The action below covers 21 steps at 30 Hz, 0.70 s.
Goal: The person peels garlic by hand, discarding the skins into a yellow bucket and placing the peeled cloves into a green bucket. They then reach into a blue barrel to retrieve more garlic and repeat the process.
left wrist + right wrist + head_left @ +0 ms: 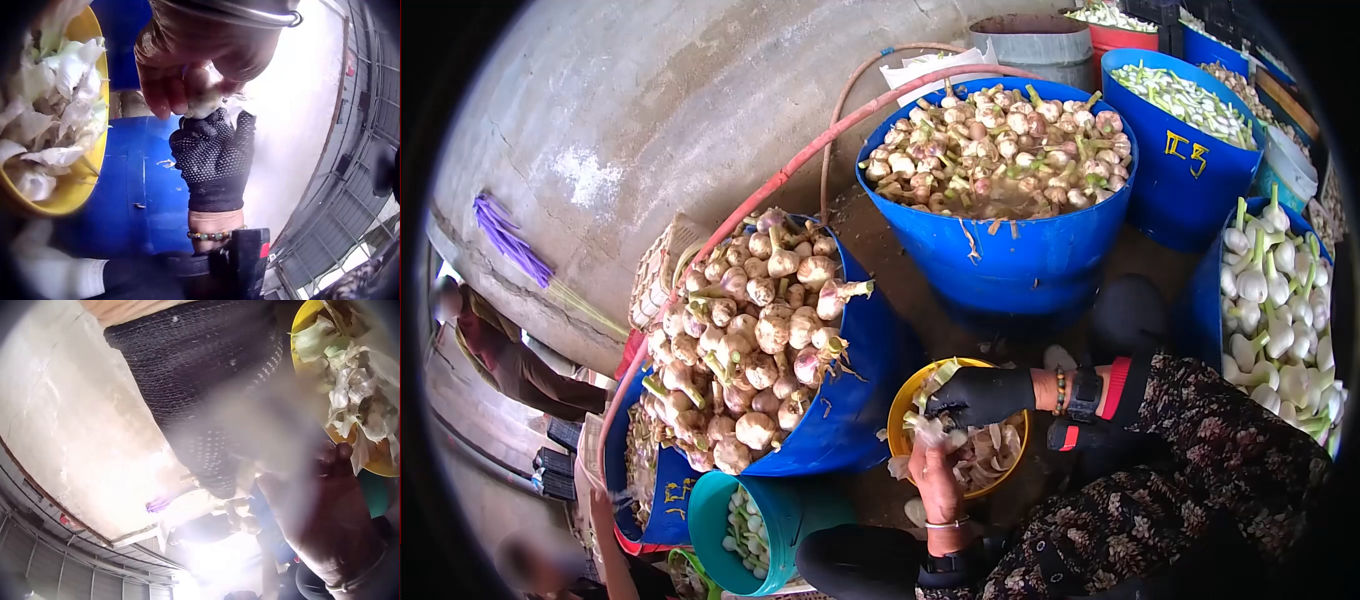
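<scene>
Over a yellow bucket (1028,440), my bare left hand (937,485) holds a whitish garlic bulb (203,94) between thumb and fingers. My right hand (212,150), in a black dotted glove, is right at the bulb with its fingers curled. Thin white garlic skin (236,111) shows between its thumb and fingers in the left wrist view. Loose papery peelings (990,458) fill the yellow bucket. Part of the right wrist view is blurred by something pale, close in front of the gloved hand.
Blue barrels of unpeeled garlic stand ahead (1000,255) and at left (870,340). Peeled bulbs (1275,290) fill a barrel at right. A teal bucket (790,530) with white garlic sits at lower left. A red hose (800,150) runs behind. Two people are at the left edge.
</scene>
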Motion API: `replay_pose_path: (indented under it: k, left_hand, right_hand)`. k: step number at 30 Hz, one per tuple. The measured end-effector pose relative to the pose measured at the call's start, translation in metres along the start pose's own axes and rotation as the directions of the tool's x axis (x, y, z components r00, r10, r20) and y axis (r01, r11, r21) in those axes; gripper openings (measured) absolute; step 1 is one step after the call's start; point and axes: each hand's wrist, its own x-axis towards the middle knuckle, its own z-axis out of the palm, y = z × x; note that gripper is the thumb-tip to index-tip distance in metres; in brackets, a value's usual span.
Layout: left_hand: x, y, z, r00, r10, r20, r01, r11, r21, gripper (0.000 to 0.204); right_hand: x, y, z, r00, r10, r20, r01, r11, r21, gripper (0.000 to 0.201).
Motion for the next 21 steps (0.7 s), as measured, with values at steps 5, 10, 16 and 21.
replay_pose_path:
  k: [5,10,16,21]
  left_hand:
    - [0.004,-0.006,-0.01,0.981,0.131,0.14,-0.179,0.891,0.418,0.037]
    - [0.013,-0.013,-0.025,0.982,0.118,0.147,-0.163,0.926,0.342,0.052]
    - [0.019,-0.009,-0.03,0.971,0.241,0.007,-0.154,0.598,0.786,0.047]
    - [0.01,0.002,-0.013,0.941,0.331,0.076,-0.238,0.483,0.842,0.071]
  right_hand:
    - [0.004,-0.024,-0.009,0.994,0.088,0.057,-0.077,0.982,-0.171,0.035]
    - [0.007,0.014,-0.011,0.986,0.058,-0.154,-0.064,0.997,-0.033,0.04]
    - [0.005,-0.04,-0.022,0.986,0.037,-0.16,-0.091,0.936,-0.34,0.036]
    - [0.004,0.005,0.009,0.995,0.091,-0.046,-0.096,0.987,-0.127,0.026]
